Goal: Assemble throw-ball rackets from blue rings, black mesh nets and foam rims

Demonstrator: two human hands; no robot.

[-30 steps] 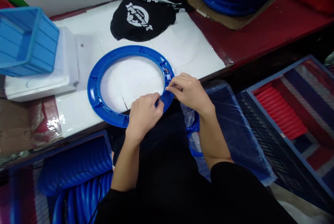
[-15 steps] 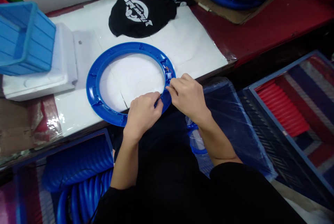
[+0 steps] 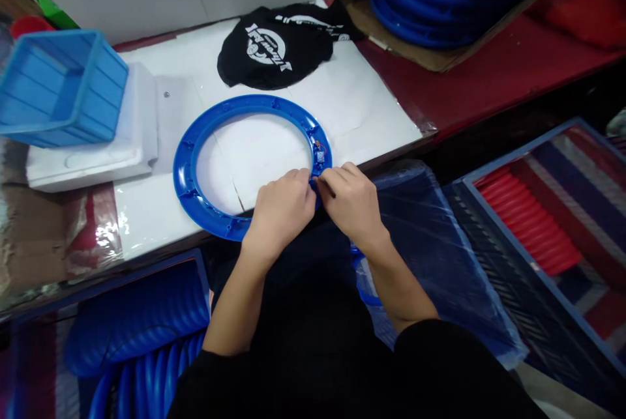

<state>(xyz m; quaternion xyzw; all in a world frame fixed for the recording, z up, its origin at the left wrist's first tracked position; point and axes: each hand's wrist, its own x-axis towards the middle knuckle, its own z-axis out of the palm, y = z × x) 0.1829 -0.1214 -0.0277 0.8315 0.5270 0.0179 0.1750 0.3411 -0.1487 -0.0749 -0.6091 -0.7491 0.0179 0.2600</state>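
Note:
A blue plastic ring (image 3: 186,165) lies on the white-covered bench, its hollow, ribbed side facing up. Set in its right side is a small electronic part with thin red wires (image 3: 319,153). My left hand (image 3: 286,207) is closed at the ring's near right part, thumb and fingers pinched together. Right beside it, my right hand (image 3: 349,201) is also closed in a pinch, just below the electronic part. The fingertips of both hands nearly meet over the ring. Whatever small thing they may pinch is hidden by the fingers.
A light blue bin (image 3: 100,96) stands on a white foam block (image 3: 88,165) at the left. Black printed fabric (image 3: 303,54) lies behind the ring. A cardboard box (image 3: 440,60) holds stacked blue rings. Below the bench are crates with blue rings (image 3: 141,328) and red rings (image 3: 531,220).
My hands have drawn closer together at the ring's near right side; the right hand has moved down from beside the electronic part. The view has shifted slightly.

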